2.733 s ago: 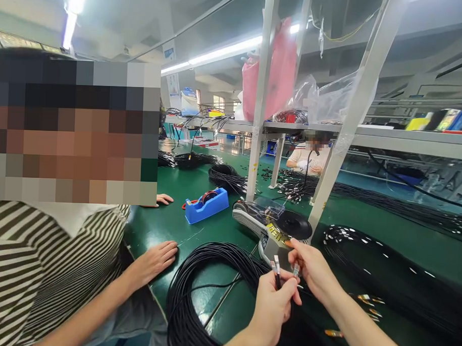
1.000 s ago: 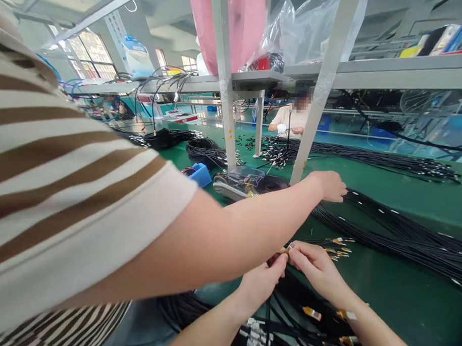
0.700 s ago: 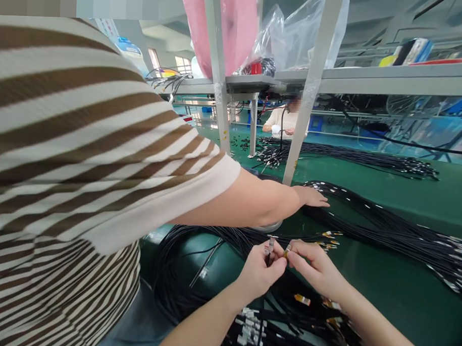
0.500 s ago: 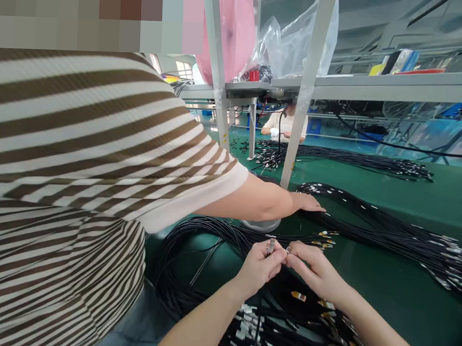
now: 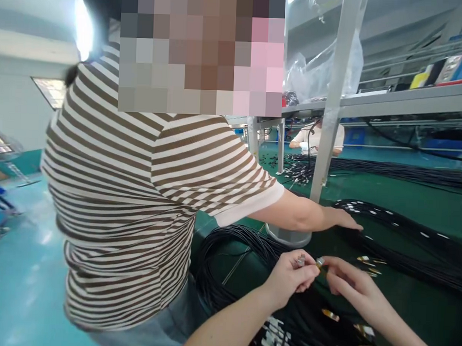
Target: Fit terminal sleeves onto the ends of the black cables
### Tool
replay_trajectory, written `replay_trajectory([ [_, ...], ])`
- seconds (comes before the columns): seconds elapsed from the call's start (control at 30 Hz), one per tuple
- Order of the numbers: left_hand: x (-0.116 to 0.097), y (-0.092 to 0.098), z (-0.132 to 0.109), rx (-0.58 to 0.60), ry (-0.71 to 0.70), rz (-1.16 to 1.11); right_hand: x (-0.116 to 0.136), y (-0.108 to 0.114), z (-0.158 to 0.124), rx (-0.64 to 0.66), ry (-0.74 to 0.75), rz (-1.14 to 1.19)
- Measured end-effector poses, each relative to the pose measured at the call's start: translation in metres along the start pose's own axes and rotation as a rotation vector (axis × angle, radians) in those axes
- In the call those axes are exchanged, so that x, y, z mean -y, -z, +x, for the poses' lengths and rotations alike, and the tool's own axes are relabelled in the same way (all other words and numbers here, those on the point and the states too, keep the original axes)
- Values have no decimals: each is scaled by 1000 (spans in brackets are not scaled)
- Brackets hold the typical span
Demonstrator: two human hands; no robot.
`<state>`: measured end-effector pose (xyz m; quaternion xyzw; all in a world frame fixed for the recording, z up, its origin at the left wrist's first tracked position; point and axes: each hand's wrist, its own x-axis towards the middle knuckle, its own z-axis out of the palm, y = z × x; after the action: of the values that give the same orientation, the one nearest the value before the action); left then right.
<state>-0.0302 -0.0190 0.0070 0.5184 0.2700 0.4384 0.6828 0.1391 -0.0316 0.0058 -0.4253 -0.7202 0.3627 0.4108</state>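
My left hand (image 5: 290, 278) pinches a silver cable plug (image 5: 300, 260) between thumb and fingers. My right hand (image 5: 348, 284) holds a gold-taped cable end (image 5: 320, 263) right beside it, the two ends almost touching. Both hands hover over a pile of black cables (image 5: 305, 322) with taped ends on the green table (image 5: 419, 306). A person in a brown-and-white striped shirt (image 5: 139, 205) stands close at my left and leans in, one hand (image 5: 341, 218) resting flat on a long bundle of black cables (image 5: 403, 239) just beyond my hands.
A coil of black cables (image 5: 228, 258) hangs at the table's near edge. A white frame post (image 5: 329, 111) rises behind the person's hand, carrying a shelf (image 5: 388, 100) with plastic bags. Another worker (image 5: 315, 138) sits at the far side. Teal floor (image 5: 18, 276) lies left.
My view has swung left, so the striped-shirt person now fills the left and middle. Their hand stays on the cable bundle. My hands keep the two cable ends together.
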Motion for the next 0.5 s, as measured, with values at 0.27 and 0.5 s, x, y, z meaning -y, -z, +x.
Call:
replay_trajectory([
  [0.27, -2, -16, 7, -70, -19, 55, 12, 0, -1, -143, -86, 111],
  [0.5, 12, -26, 19, -71, -14, 139, 17, 16, -3, -123, -123, -9],
])
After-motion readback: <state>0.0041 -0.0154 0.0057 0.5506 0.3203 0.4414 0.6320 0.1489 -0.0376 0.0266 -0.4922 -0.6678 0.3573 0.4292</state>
